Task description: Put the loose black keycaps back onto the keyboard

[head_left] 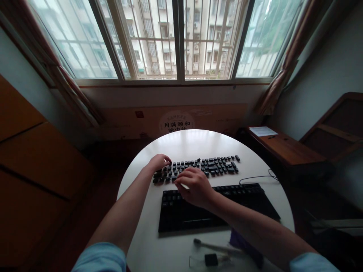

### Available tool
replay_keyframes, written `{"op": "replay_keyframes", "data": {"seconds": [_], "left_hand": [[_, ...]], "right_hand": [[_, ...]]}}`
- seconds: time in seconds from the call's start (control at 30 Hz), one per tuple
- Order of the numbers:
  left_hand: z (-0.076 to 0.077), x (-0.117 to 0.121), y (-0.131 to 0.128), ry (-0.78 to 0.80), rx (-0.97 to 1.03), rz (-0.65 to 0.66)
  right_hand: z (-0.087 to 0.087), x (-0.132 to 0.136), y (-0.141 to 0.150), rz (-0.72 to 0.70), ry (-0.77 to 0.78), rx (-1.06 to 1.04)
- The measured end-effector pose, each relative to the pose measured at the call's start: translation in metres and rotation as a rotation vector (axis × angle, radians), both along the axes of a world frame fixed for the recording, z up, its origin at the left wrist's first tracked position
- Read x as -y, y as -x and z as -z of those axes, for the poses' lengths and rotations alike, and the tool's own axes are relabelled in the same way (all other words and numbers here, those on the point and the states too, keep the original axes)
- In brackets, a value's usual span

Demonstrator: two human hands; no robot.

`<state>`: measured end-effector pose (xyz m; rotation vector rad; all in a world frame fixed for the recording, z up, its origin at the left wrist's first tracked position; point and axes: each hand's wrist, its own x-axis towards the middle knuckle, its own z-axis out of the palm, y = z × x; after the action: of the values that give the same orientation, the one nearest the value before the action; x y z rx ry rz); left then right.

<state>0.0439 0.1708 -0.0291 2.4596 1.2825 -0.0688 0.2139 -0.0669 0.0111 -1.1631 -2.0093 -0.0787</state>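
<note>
Loose black keycaps [211,166] lie in rows on a round white table [187,141]. At the left end of the back rows, my left hand [159,162] has its fingertips closed around a small black keycap. My right hand [195,187] is above the upper left part of a black keyboard [193,217], just in front of the rows. Its thumb and fingers are drawn together in a pinch; whatever is between them is too small to make out. Some keys are seated along the keyboard's top edge, while part of it is hidden under my right hand and forearm.
Near the table's front lie a brush [212,246], a small black square piece [211,259] with thin wire, and a purple cloth-like item [245,247]. A cable [255,176] runs off to the right. A wooden desk [289,149] with paper [262,131] stands beyond.
</note>
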Motion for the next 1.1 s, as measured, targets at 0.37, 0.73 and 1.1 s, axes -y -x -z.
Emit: {"op": "replay_keyframes", "data": {"seconds": [0.37,0.73,1.1], "left_hand": [[0.004,-0.004,-0.003,-0.096,0.037,-0.027],[0.016,-0.006,0.009,-0.047,0.171,0.021],[0.016,-0.002,0.007,-0.063,0.257,-0.047]], "right_hand": [[0.019,-0.144,-0.028,0.135,0.472,0.165],[0.033,-0.171,-0.020,0.140,0.564,0.256],[0.041,-0.171,-0.012,0.134,0.587,0.225]]}}
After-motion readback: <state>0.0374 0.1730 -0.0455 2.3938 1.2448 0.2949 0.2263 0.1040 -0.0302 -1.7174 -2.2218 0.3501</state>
